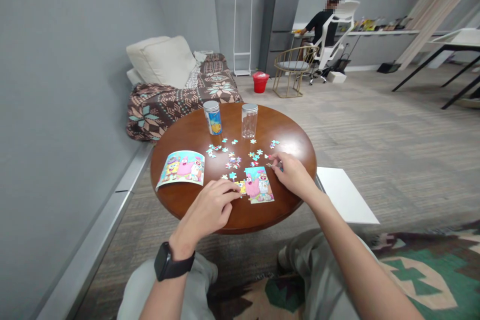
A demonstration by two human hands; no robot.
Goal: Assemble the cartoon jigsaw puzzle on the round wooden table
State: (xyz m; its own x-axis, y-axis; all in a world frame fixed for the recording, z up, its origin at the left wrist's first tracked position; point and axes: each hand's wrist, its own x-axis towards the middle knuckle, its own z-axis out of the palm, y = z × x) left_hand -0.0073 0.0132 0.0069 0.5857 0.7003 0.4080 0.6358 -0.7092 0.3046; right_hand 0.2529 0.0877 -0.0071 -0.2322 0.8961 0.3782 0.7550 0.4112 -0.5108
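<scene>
A partly assembled jigsaw puzzle with cartoon figures lies near the front of the round table. My left hand, a black watch on its wrist, rests at the puzzle's left edge, fingers stretched out and touching yellow puzzle pieces. At the upper right of the puzzle, my right hand pinches a small puzzle piece between thumb and fingertips. Loose puzzle pieces are scattered beyond both hands. A curled reference picture with matching figures is to the left.
Two lidded jars, a labelled one and a clear one, stand at the back of the brown wooden table. Farther off are a sofa, a red bucket and a person near a counter.
</scene>
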